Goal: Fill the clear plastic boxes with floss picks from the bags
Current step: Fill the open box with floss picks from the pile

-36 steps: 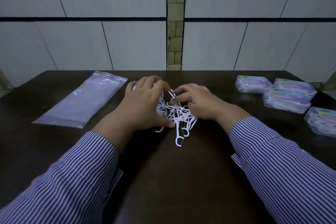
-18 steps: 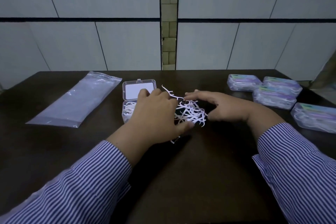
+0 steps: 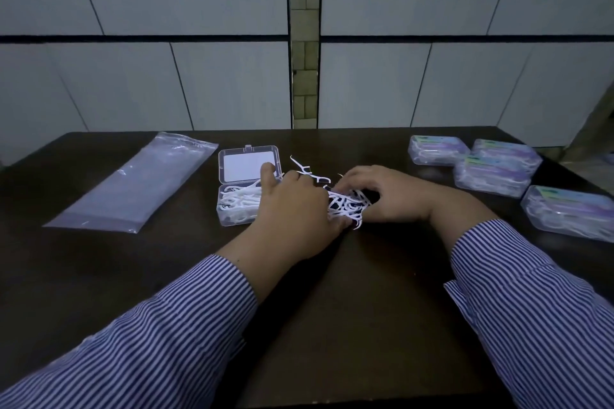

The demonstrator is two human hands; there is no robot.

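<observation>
A clear plastic box (image 3: 232, 209) lies open on the dark table (image 3: 332, 325), its lid (image 3: 249, 165) folded back, with white floss picks inside. A loose pile of white floss picks (image 3: 347, 206) sits just right of it. My left hand (image 3: 295, 209) and my right hand (image 3: 382, 196) press in on the pile from both sides, fingers curled around picks. A few single picks (image 3: 305, 171) lie behind the hands. An empty-looking clear bag (image 3: 133, 183) lies flat at the left.
Several closed, filled boxes with purple labels (image 3: 491, 173) are grouped at the table's right side, one (image 3: 571, 212) close to the right edge. A tiled wall stands behind the table. Striped sleeves cover both forearms.
Both hands have closed in on the pile of picks, the right hand moving left and curling its fingers. The open box stays uncovered at the left of the left hand.
</observation>
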